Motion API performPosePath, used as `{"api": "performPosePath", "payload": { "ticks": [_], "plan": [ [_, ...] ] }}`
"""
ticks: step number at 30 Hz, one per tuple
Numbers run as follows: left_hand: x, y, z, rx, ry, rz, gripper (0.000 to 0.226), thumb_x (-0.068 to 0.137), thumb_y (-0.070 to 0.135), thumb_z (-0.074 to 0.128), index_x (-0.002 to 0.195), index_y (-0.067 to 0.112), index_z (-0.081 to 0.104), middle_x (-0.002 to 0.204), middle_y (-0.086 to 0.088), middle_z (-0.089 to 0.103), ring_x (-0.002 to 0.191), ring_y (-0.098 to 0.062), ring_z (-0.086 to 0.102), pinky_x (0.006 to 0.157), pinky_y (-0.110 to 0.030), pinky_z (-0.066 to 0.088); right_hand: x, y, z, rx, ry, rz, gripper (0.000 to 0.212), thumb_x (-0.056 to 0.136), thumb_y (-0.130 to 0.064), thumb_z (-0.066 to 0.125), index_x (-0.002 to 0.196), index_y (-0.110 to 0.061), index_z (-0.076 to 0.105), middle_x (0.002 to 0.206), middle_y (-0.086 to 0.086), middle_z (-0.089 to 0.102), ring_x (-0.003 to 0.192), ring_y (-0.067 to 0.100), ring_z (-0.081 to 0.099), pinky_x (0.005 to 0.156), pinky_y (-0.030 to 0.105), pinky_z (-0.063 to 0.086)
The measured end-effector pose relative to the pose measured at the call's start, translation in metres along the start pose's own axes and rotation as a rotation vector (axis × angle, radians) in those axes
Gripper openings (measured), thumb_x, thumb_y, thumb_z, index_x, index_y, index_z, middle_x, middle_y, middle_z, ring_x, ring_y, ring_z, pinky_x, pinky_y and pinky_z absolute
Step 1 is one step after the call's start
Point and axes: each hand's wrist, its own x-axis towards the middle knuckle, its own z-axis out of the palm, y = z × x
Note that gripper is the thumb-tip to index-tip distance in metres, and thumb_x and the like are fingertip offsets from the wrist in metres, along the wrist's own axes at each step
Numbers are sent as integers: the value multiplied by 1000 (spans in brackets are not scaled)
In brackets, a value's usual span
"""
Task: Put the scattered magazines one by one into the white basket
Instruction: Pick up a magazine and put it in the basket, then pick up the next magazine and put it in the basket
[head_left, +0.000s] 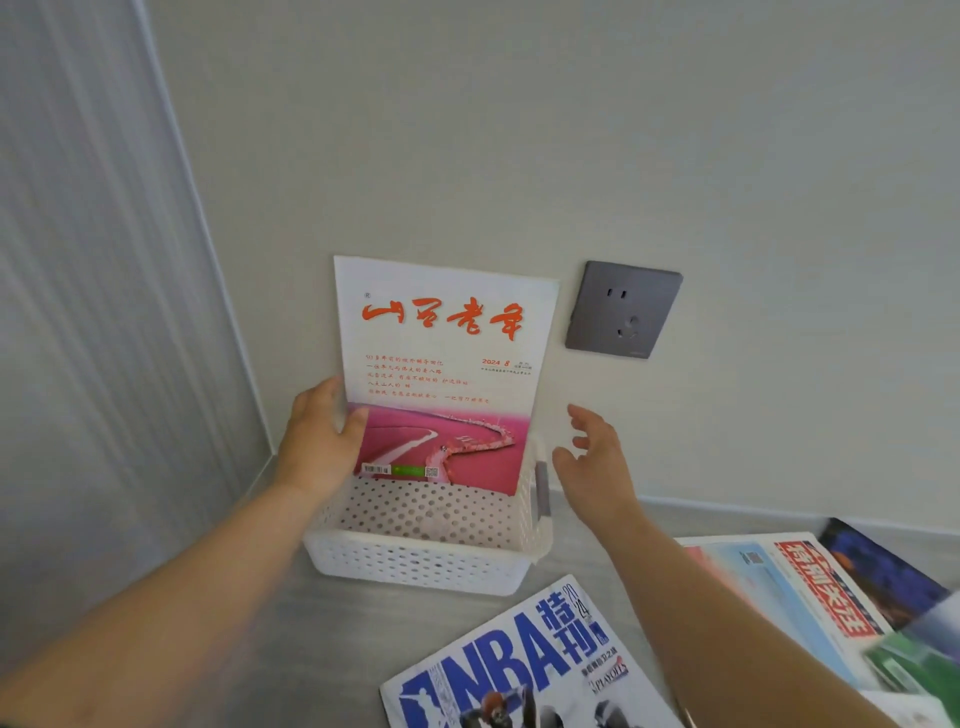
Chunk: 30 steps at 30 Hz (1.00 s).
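A white perforated basket (426, 564) sits on the grey surface against the wall. A magazine with a white and pink cover and red title (441, 364) stands upright inside it, leaning on the wall. My left hand (317, 441) grips that magazine's left edge, thumb on the cover. To the right of the basket, my right hand (597, 462) hovers with its fingers spread and nothing in it. A blue and white NBA magazine (524, 670) lies flat in front of the basket.
More magazines lie at the right: a light blue one with a red title (789, 587), a dark blue one (883, 571) behind it, a green one (914, 665) at the edge. A grey wall socket (623, 310) is right of the basket. A pale curtain (93, 312) hangs at the left.
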Motion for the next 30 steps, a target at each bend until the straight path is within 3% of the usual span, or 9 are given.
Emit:
{"api": "performPosePath", "payload": {
  "ticks": [6, 10, 12, 16, 19, 23, 26, 28, 30],
  "plan": [
    [-113, -4, -16, 58, -166, 133, 42, 86, 14, 54, 126, 8, 46, 134, -14, 47, 124, -28, 43, 103, -38, 33, -87, 35, -58, -101, -55, 46, 37, 87, -7, 48, 122, -17, 49, 130, 5, 46, 105, 12, 45, 88, 22, 35],
    [-214, -12, -15, 72, -387, 90, 27, 86, 15, 54, 113, 13, 59, 124, -9, 58, 103, -21, 54, 86, -24, 36, -162, 73, -104, -271, -189, 78, 22, 86, -14, 52, 103, -26, 58, 108, -6, 48, 104, 18, 49, 80, 18, 41],
    [-262, -13, -7, 122, -500, 119, 28, 88, 24, 51, 115, 18, 57, 124, -3, 58, 103, -15, 55, 85, -22, 37, -200, 99, -126, -381, -238, 95, 24, 83, -15, 54, 103, -28, 56, 116, -2, 52, 110, 18, 46, 91, 26, 38],
    [-336, -4, 21, 254, -672, 173, 49, 88, 41, 46, 134, 34, 31, 139, 8, 42, 125, -8, 40, 100, -17, 31, -258, 147, -153, -697, -260, 243, 55, 84, -38, 47, 134, -28, 28, 152, 0, 18, 139, 18, 16, 115, 35, 14],
    [-371, 8, 47, 361, -726, 152, 68, 84, 47, 47, 140, 33, 11, 150, 8, 26, 136, -12, 26, 110, -21, 25, -278, 160, -154, -711, -236, 299, 66, 84, -48, 42, 140, -30, 12, 155, 0, -1, 143, 20, -1, 116, 37, 4],
    [-391, 26, 70, 457, -771, 37, 75, 85, 45, 47, 142, 26, 2, 154, 6, 12, 141, -13, 11, 115, -30, 11, -288, 168, -157, -694, -223, 332, 76, 86, -54, 38, 143, -25, -2, 155, 6, -9, 143, 24, -7, 116, 36, 0],
    [-395, 36, 79, 269, -712, -126, 73, 81, 33, 56, 140, 23, 14, 146, -1, 32, 134, -21, 29, 114, -39, 24, -293, 172, -163, -678, -256, 306, 73, 86, -52, 38, 143, -25, -1, 155, 6, -10, 143, 25, -9, 116, 38, -2],
    [-388, 43, 78, -79, -631, -342, 66, 80, 17, 61, 137, 16, 26, 120, -4, 54, 108, -23, 52, 96, -40, 45, -296, 173, -169, -631, -259, 286, 69, 87, -49, 40, 142, -26, 5, 156, 3, -7, 143, 23, -9, 116, 38, -1],
    [-382, 50, 78, -280, -598, -488, 60, 82, 8, 59, 134, 12, 29, 114, -10, 58, 95, -26, 57, 85, -36, 47, -297, 175, -175, -560, -240, 276, 67, 87, -44, 44, 142, -26, 11, 156, 0, -3, 143, 21, -7, 117, 37, 1]
  ]
}}
